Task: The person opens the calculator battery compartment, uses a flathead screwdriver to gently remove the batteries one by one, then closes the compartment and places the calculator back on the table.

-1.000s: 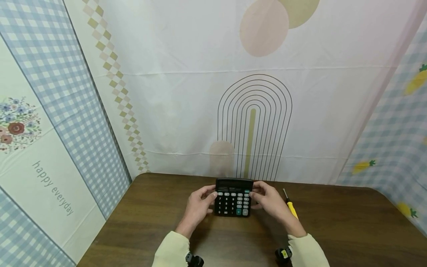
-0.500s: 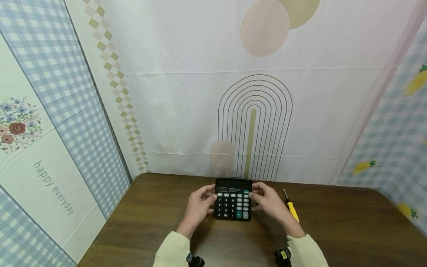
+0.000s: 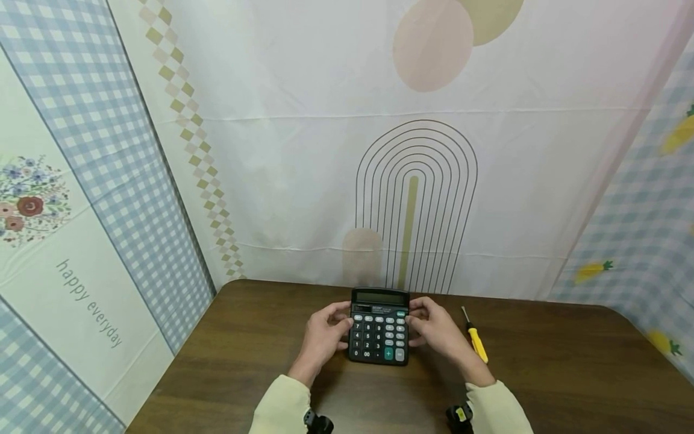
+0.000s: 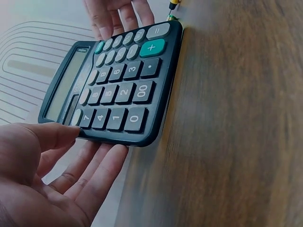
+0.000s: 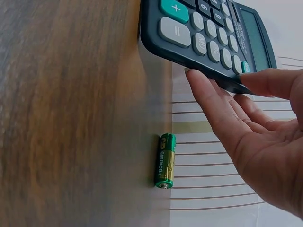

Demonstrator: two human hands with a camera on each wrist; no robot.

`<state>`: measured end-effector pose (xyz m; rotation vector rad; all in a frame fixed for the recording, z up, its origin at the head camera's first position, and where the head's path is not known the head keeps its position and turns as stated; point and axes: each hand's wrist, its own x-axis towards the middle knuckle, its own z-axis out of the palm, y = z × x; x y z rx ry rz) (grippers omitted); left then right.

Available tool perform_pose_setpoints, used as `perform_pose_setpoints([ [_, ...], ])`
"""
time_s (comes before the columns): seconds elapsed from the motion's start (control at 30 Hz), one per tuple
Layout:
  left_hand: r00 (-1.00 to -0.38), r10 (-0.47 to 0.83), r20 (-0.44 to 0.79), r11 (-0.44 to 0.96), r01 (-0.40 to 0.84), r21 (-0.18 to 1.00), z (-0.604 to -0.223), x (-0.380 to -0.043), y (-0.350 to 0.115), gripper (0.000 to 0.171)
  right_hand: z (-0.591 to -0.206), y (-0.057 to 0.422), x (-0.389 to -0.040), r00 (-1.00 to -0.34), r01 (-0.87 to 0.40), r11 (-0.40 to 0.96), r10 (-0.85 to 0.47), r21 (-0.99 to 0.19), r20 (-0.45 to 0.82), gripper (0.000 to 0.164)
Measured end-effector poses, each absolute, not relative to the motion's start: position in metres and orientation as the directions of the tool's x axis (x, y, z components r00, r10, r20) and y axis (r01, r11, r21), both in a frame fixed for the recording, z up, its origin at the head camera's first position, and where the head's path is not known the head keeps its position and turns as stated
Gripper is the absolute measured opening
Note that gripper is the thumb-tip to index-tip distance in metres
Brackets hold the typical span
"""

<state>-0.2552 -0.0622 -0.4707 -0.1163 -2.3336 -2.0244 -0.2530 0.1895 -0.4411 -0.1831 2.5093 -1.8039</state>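
Observation:
A black calculator (image 3: 378, 331) with grey, black and green keys is held between both hands, its face toward me. The left hand (image 3: 322, 339) grips its left edge, thumb on the front and fingers behind, as the left wrist view of the calculator (image 4: 118, 90) shows. On the opposite edge, the right hand (image 3: 440, 330) pinches it in the same way. Its lower edge looks close to the table; I cannot tell if they touch. A green and gold battery (image 5: 165, 161) lies on the table by the right hand, hidden from the head view.
A yellow-handled screwdriver (image 3: 475, 339) lies on the brown wooden table (image 3: 553, 361), just right of the right hand. Behind the table's far edge hangs a patterned white cloth (image 3: 293, 181). Checked cloths hang at both sides.
The calculator's lower edge has swung toward me and down, so its face and display now show more fully. Both hands keep their grip and have barely moved.

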Motion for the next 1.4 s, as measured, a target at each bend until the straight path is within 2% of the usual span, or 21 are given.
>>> perform_pose_setpoints([
  [0.43, -0.998, 0.033, 0.047, 0.142, 0.051, 0.989, -0.4691, -0.2512, -0.0616, 0.040, -0.4424, 0.1879, -0.2524, -0.992, -0.022, 0.344, -0.122, -0.939, -0.021, 0.034],
  [0.93, -0.998, 0.056, -0.013, 0.154, -0.004, 0.988, -0.4714, -0.2499, -0.0613, 0.045, -0.4457, 0.1855, -0.2531, -0.990, 0.051, 0.418, -0.101, -0.907, -0.102, 0.040],
  [1.4, -0.999, 0.051, -0.015, 0.159, -0.006, 0.987, -0.4734, -0.2489, -0.0601, 0.044, -0.4484, 0.1830, -0.2534, -0.992, 0.058, 0.447, -0.077, -0.893, -0.103, 0.038],
])
